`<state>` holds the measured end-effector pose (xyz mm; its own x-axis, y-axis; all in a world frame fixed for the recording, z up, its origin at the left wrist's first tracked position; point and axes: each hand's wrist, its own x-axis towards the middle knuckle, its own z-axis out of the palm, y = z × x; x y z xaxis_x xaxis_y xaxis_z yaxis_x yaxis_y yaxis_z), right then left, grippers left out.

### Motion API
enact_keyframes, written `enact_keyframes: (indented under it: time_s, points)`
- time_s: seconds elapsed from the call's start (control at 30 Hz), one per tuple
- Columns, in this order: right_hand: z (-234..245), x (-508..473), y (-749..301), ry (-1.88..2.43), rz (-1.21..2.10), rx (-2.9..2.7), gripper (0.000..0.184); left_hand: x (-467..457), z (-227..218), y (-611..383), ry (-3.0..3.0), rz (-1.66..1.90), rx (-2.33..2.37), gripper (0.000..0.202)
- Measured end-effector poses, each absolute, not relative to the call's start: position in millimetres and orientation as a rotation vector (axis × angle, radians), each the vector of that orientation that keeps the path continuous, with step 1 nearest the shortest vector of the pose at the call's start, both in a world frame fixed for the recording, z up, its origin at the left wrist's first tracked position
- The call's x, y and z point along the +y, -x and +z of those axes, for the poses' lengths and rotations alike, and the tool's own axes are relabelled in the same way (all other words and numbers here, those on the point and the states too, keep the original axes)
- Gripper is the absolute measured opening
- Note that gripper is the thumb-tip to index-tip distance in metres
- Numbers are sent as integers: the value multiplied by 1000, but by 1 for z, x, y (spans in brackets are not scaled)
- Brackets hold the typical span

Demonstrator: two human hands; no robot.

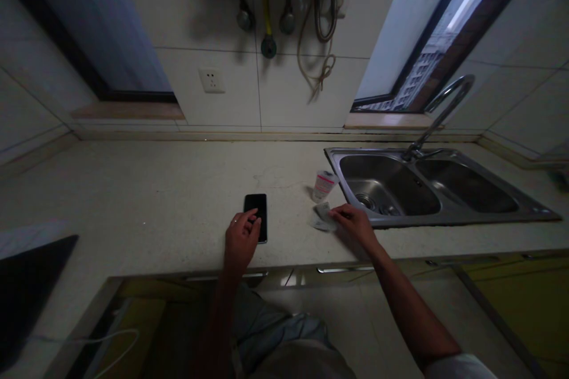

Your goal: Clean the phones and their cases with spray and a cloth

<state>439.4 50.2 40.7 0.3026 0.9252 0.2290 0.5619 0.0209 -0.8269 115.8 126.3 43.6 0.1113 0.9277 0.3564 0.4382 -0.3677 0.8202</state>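
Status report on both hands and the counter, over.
Left hand over phone, fingers loosely curled. Right hand pinching wrapper. Cup close by, near sink.

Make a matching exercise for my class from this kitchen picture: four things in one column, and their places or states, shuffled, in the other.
Things
1. Phone
2. Cup
3. Pale wrapper
4. Faucet

Places or states
A. Pinched by the fingers of the right hand
B. Curved metal, rising at the back edge of the sink
C. Black, partly covered by the left hand
D. Marked with pink, beside the sink

Right pairs: 1-C, 2-D, 3-A, 4-B
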Motion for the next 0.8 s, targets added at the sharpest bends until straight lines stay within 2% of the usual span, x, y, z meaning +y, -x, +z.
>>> enact_keyframes:
  time_s: [0.1, 0.23, 0.33, 0.43, 0.63, 0.8]
  points:
    - [39, 46, -443, 1850, 413, -1185, 47, 130, 41, -106, -1996, 1091, 1572, 42]
    - [45, 34, -436, 1993, 242, -1124, 52, 131, 45, -114, -2202, 665, 1853, 69]
    - [53, 30, -418, 1933, 231, -1174, 45, 132, 53, -129, -2254, 444, 1912, 80]
    - [57, 34, -392, 1799, 446, -1365, 35, 139, 60, -140, -2219, 333, 1957, 90]
    - [51, 54, -344, 1503, 816, -1650, 31, 151, 62, -138, -2060, 244, 1891, 79]
    - [44, 64, -327, 1353, 954, -1519, 20, 144, 59, -132, -1900, 467, 1825, 70]
